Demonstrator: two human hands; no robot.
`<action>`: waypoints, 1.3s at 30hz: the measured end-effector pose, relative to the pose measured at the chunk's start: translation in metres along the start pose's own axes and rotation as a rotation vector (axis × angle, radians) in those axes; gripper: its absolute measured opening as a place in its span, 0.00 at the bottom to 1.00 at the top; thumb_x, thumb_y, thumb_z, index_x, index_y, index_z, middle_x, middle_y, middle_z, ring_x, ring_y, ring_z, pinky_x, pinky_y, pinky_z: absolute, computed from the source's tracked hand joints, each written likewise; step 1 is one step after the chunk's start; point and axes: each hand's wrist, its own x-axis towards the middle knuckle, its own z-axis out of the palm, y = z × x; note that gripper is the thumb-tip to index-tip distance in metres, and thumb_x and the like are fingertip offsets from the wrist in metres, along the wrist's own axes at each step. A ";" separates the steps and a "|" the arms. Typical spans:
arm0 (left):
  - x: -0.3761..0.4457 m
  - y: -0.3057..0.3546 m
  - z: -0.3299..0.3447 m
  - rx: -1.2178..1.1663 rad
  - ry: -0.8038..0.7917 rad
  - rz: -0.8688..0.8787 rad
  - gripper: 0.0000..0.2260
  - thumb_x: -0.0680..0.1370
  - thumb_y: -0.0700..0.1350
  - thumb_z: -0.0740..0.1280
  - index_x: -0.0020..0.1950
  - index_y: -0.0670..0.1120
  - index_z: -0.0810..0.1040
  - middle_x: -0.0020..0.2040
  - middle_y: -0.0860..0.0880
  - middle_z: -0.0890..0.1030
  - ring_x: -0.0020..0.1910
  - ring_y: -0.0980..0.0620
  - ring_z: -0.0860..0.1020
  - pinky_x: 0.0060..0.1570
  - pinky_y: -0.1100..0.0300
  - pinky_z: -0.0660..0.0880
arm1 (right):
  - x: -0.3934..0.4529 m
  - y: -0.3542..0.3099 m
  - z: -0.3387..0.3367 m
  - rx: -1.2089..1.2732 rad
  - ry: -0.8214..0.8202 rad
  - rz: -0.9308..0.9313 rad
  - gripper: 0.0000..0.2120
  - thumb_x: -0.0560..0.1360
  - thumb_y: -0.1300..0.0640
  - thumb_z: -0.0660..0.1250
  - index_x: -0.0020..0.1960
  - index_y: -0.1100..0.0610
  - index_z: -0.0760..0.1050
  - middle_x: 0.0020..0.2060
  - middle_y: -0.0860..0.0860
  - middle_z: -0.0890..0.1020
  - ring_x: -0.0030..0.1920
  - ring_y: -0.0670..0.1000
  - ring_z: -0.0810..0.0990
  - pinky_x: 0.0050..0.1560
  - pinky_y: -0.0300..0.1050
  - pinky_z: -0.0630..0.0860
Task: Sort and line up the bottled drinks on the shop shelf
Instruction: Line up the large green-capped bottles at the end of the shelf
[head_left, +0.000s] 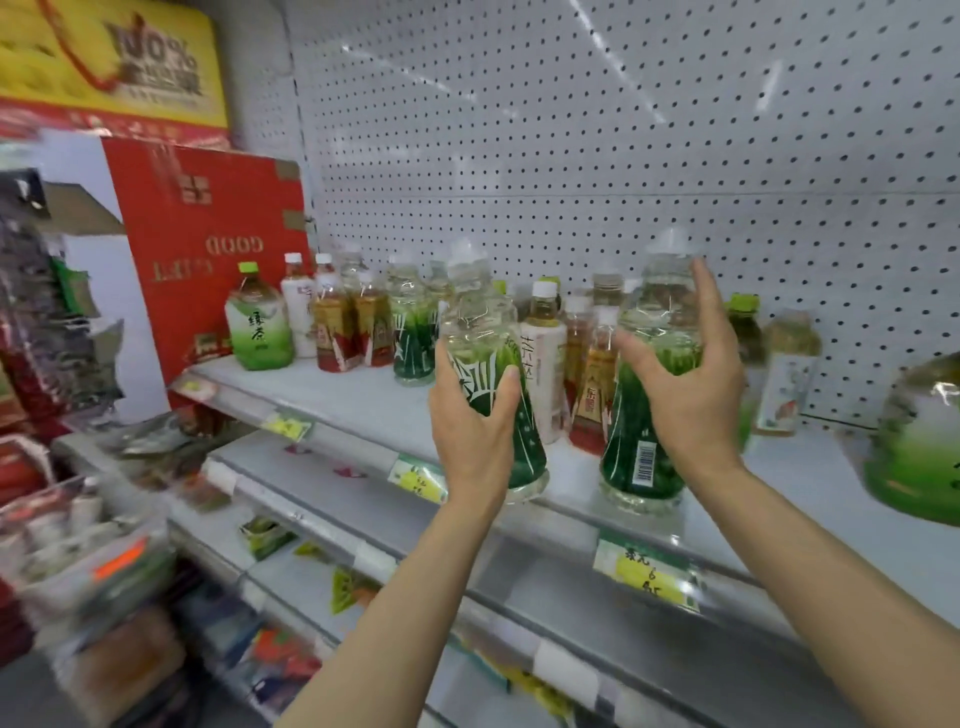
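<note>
At shelf (363, 400) front: L grip (475, 415) round bottle (493, 364), R grip (685, 384) maybe off.

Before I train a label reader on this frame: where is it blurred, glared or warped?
Head view: the left edge is smeared by motion blur, the yellow sign unreadable; streaks of glare cross the pegboard; wide-angle bending curves the shelf; the barcode bottle by the right hand stays fairly sharp.
</note>
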 end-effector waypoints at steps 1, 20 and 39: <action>0.005 -0.004 -0.010 0.010 0.007 -0.005 0.38 0.76 0.58 0.67 0.81 0.50 0.56 0.74 0.51 0.70 0.73 0.51 0.68 0.73 0.48 0.66 | -0.003 -0.002 0.011 0.003 -0.005 -0.003 0.40 0.71 0.42 0.73 0.77 0.38 0.56 0.70 0.34 0.61 0.72 0.41 0.61 0.71 0.49 0.61; 0.173 -0.146 -0.236 0.143 0.153 0.015 0.27 0.80 0.47 0.68 0.77 0.54 0.61 0.61 0.66 0.71 0.61 0.67 0.67 0.57 0.77 0.62 | -0.031 -0.062 0.310 0.177 -0.054 0.048 0.40 0.71 0.46 0.74 0.77 0.39 0.58 0.67 0.26 0.61 0.69 0.32 0.62 0.69 0.41 0.61; 0.352 -0.251 -0.306 0.186 0.227 0.066 0.35 0.74 0.61 0.63 0.79 0.49 0.60 0.72 0.48 0.73 0.70 0.47 0.71 0.71 0.43 0.68 | 0.005 -0.015 0.555 0.131 -0.147 0.083 0.42 0.75 0.50 0.71 0.79 0.42 0.47 0.71 0.48 0.62 0.61 0.33 0.58 0.64 0.39 0.56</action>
